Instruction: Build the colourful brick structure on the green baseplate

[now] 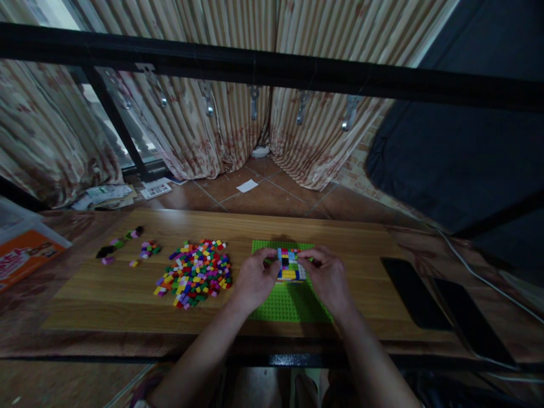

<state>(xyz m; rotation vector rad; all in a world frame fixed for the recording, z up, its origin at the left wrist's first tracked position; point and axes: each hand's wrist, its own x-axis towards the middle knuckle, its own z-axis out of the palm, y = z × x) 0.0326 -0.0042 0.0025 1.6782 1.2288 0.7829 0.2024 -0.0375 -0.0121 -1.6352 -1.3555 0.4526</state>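
The brick assembly (291, 273) stands on the studded green baseplate (284, 309), directly between your left hand (255, 276) and your right hand (328, 276), with neither hand clearly nearer and no distinct long axis. Each grip has its fingers curled in at the assembly's side; you cannot tell whether either pinches a brick. The multicoloured assembly is blocky and plastic-looking, the wood-grained table (361, 243) is flat, and small angular loose bricks (198, 272) lie heaped to your left.
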